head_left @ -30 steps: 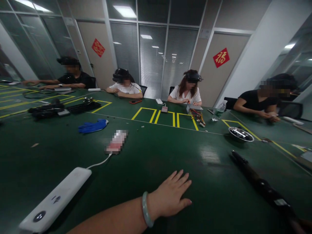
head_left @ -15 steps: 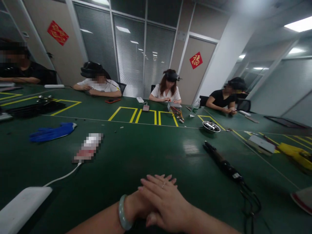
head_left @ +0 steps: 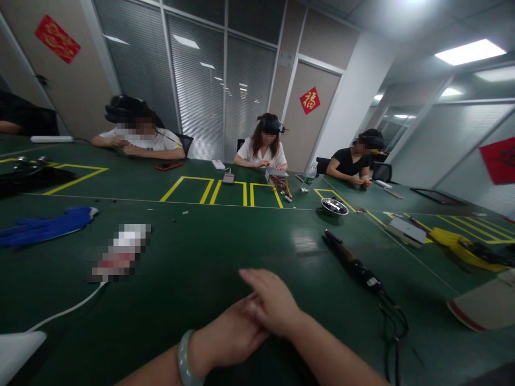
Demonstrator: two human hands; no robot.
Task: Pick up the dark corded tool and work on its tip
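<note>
My left hand (head_left: 227,340), with a pale green bangle (head_left: 185,360) on the wrist, lies flat on the green table (head_left: 241,241) near its front edge. My right hand (head_left: 276,300) rests on top of it, fingers stretched out and pointing left, covering most of the left fingers. Neither hand holds anything. Nearest on the right lies a long black tool (head_left: 350,261) with a black cable (head_left: 392,321) trailing toward me. To the left lies a blurred-out phone (head_left: 120,252), joined by a white cable (head_left: 66,311) to a white power bank (head_left: 16,354).
A blue glove (head_left: 44,225) lies far left. Yellow tape boxes (head_left: 225,190), a metal bowl (head_left: 333,206) and a water bottle (head_left: 309,177) sit further back. Three people with headsets sit across the table. At the right lie a yellow object (head_left: 462,244) and a white, red-edged item (head_left: 483,305).
My right hand came in and settled over my left hand, and its fingers have slid further left. The view has swung to the right, so the power bank is almost out of the frame.
</note>
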